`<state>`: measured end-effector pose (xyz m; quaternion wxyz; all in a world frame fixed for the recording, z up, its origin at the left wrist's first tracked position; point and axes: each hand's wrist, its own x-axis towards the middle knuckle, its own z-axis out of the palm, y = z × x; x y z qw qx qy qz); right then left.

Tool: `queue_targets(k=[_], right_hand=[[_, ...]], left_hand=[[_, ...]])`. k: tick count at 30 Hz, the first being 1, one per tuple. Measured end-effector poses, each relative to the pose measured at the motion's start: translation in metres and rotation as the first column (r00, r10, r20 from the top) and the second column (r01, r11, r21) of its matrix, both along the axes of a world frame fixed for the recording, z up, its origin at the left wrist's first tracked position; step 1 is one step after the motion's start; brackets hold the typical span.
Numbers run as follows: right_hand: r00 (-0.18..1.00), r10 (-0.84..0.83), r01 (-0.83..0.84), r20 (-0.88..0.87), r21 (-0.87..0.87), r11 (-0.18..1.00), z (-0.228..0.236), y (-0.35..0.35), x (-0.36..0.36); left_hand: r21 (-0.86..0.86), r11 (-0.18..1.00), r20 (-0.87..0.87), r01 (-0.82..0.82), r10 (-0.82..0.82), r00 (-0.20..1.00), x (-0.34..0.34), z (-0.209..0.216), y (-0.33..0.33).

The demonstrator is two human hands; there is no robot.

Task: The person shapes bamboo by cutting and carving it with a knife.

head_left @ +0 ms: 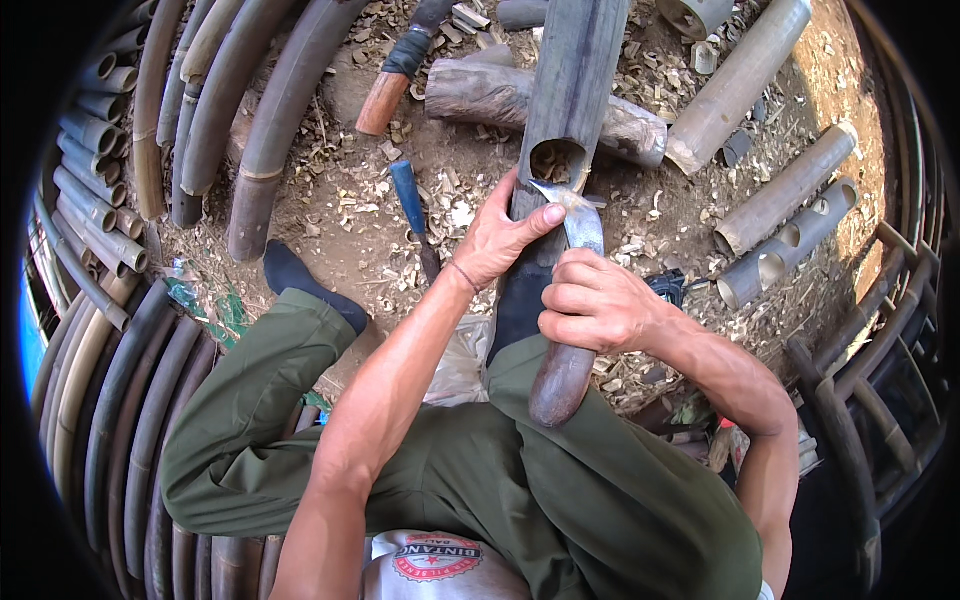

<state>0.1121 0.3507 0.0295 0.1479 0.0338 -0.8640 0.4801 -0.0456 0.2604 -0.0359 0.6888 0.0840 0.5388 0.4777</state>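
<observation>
A thick dark bamboo pole (572,85) slopes from the top of the view down toward my legs, with an opening (557,160) cut in its upper side. My left hand (500,238) is wrapped around the pole's left side just below that opening, its thumb reaching over toward the blade. In my closed right hand (600,308) is a curved knife (584,230), gripped near the blade's base. Its thick brown handle (562,385) sticks out below the fist, over my thigh. The pointed blade tip lies at the opening's lower edge; whether it touches the bamboo I cannot tell.
The pole crosses a short log (480,95). Left of it lie a blue-handled tool (408,198) and a tool with a wrapped handle (385,100). Cut bamboo tubes (745,85) rest at right, one with holes (790,243). Bamboo stacks (290,130) fill the left; shavings litter the ground.
</observation>
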Motion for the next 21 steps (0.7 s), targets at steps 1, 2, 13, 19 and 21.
queue_targets(k=[1,2,13,19,21], right_hand=[[1.000,0.004,-0.004,-0.003,0.020,1.000,-0.002,0.000,0.000],[1.000,0.010,-0.010,-0.006,0.039,0.999,-0.004,-0.001,-0.001],[1.000,-0.017,0.020,-0.018,0.200,0.980,-0.026,0.000,-0.011],[0.675,-0.720,0.470,0.160,-0.846,0.253,0.023,0.035,-0.039],[0.599,-0.760,0.554,0.251,-0.816,0.167,0.021,0.048,-0.047]], left_hand=[[0.003,1.000,0.002,-0.005,0.005,1.000,0.000,0.002,0.001],[-0.009,1.000,-0.028,-0.007,0.007,1.000,0.001,0.002,0.000],[0.020,1.000,-0.244,-0.015,0.019,0.970,-0.001,0.010,0.008],[0.022,0.994,-0.059,-0.103,0.104,0.993,-0.006,0.015,0.013],[-0.065,0.992,-0.154,-0.105,0.094,0.984,-0.003,0.019,0.020]])
